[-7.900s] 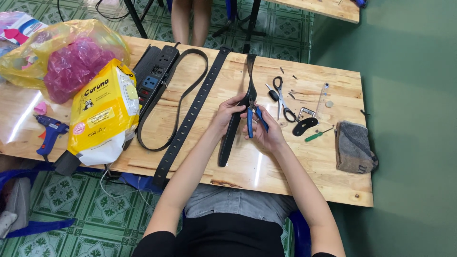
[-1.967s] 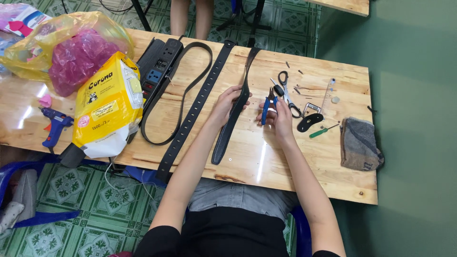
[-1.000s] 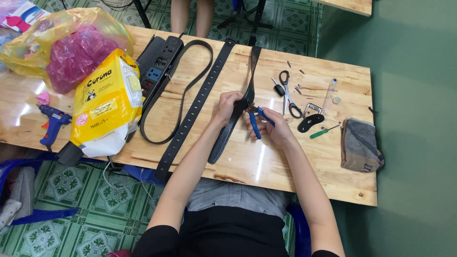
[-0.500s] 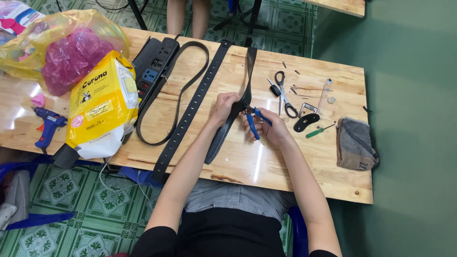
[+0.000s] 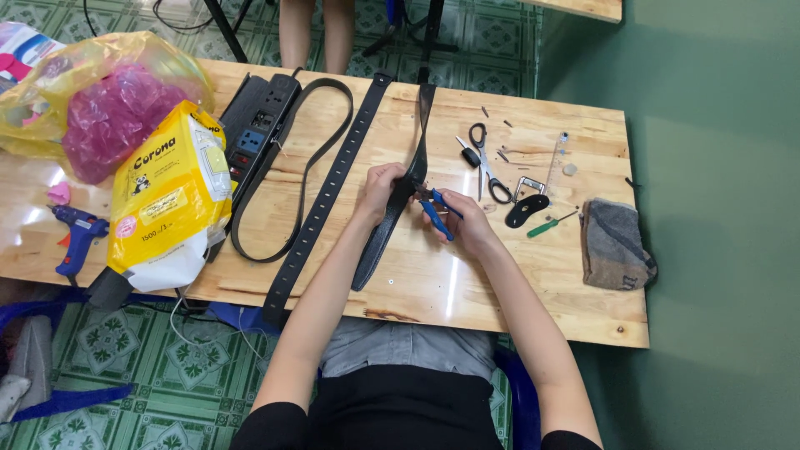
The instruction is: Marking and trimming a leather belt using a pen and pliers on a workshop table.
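Head view: my left hand (image 5: 382,185) pinches the black strap (image 5: 398,196) with closed fingers, my right hand (image 5: 465,223) grips blue-handled pliers (image 5: 435,211) at the strap's edge. Scissors (image 5: 487,164) lie right of the strap on the surface (image 5: 433,283).

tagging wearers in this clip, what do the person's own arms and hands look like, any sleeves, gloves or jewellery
Both forearms are bare from the wrist to near the shoulder, where short black sleeves begin at the bottom edge of the head view. The left hand and right hand are ungloved. No watch, bracelet or ring is visible, though the fingers are too small to rule out a thin ring.
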